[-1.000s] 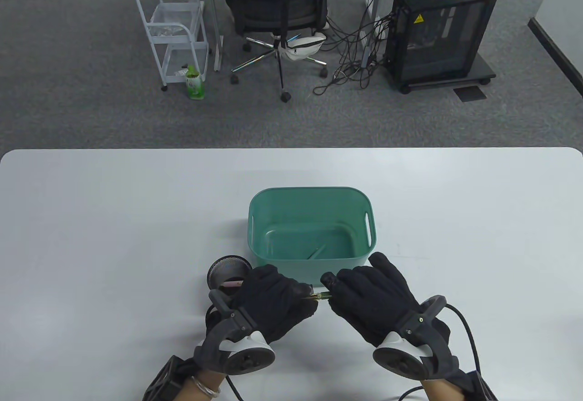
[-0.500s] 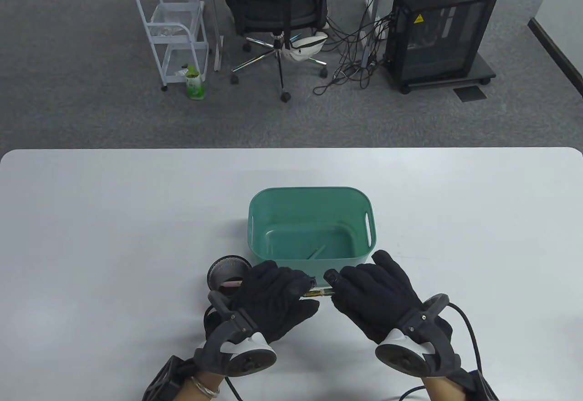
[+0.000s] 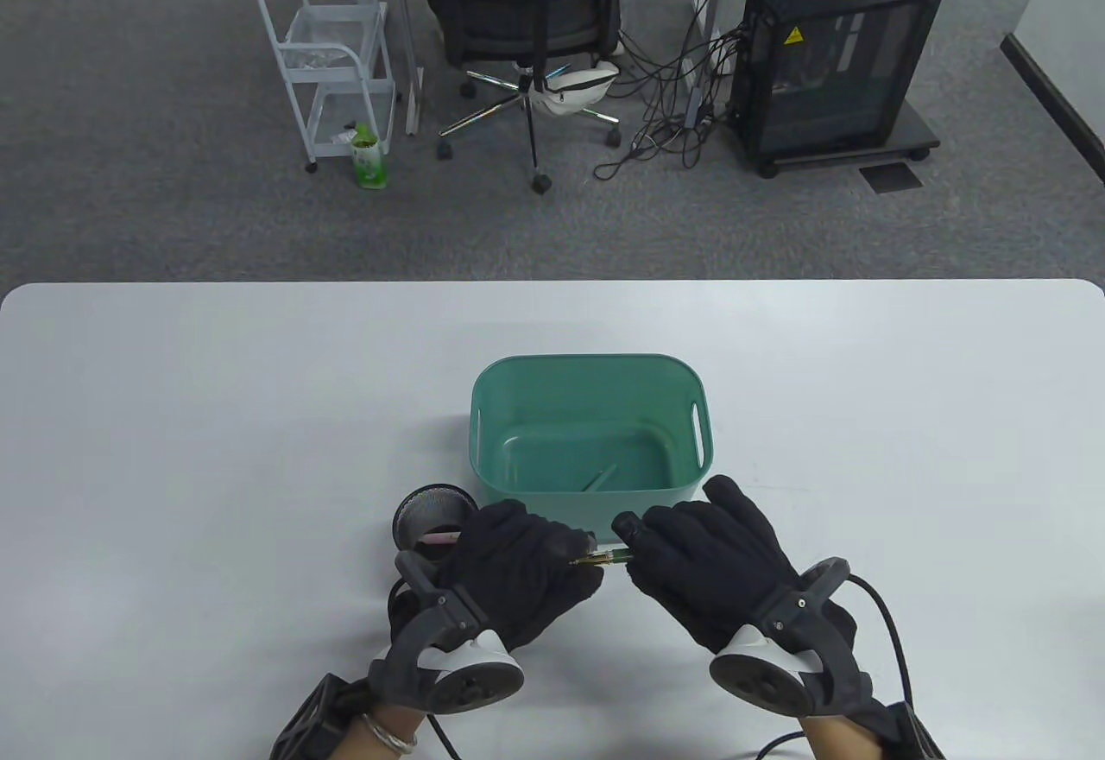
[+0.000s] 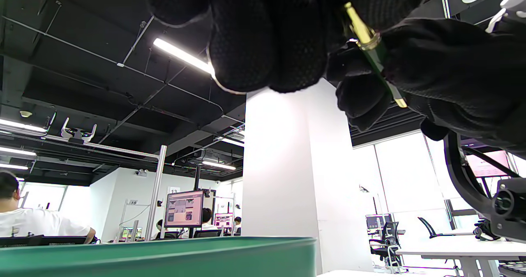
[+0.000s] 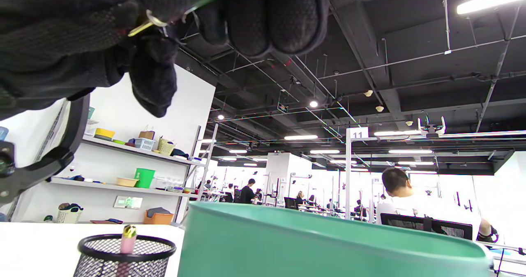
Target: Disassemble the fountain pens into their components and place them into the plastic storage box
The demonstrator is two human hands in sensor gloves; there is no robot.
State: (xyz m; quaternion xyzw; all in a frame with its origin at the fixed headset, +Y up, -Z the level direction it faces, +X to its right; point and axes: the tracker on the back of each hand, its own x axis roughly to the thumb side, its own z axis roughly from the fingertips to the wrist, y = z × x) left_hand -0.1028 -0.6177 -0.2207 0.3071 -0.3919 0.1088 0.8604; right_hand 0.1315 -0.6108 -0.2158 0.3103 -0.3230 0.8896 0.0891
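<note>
From above the desk (image 3: 173,414), both gloved hands meet near the front edge, just in front of the green storage box (image 3: 592,367). The left hand (image 3: 518,570) and the right hand (image 3: 704,566) each curl their fingers round one end of a green fountain pen (image 3: 604,556), held level between them above the desk surface, only a short stretch with a gold band showing in the gap. The box sits a little forward of the desk's middle; a slim green pen part (image 3: 600,478) lies on its floor. Just left of the box's front left corner stands a black mesh pen cup (image 3: 427,511) with a pink pen (image 3: 442,538) in it, partly hidden by the left hand.

From the left wrist camera, the right hand's fingers (image 4: 361,100) clamp the green barrel, and its gold-ringed end runs up into the left hand's curled fingers (image 4: 267,42). The box rim (image 4: 164,248) lies below.

From the right wrist camera, the right fingers (image 5: 271,18) close over the green barrel at the top edge, and a gold tip (image 5: 141,25) pokes into the left hand's grip. The box wall (image 5: 308,244) fills the foreground, the mesh cup (image 5: 123,252) and its pink pen (image 5: 128,238) to its left.
</note>
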